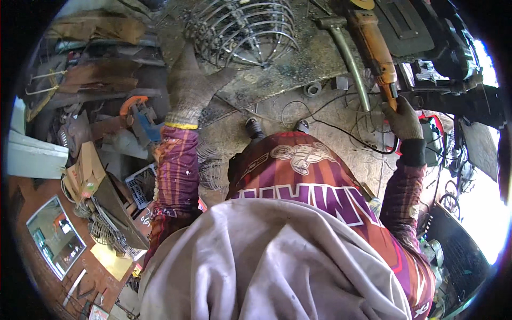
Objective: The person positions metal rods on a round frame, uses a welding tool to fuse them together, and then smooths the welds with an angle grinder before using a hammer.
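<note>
A round cage of welded metal rods (250,32) lies at the far side of the dark work table (314,64). My gloved left hand (192,88) is at its left edge, fingers stretched forward and thumb spread to the right. Its fingertips are hard to make out against the dark rods. At the right, my gloved right hand (402,118) is closed round the rear end of an orange angle grinder (370,45). The grinder points away from me, and part of its yellow disc (364,3) shows at the top edge. A metal-handled hammer (349,61) lies just left of it.
A dark welding mask (402,26) lies right of the grinder. Black cable (341,136) loops over the floor below the table edge, near a metal ring (312,89). Left of my arm stand a blue-and-orange tool (140,120), a crate (141,184) and cluttered scrap.
</note>
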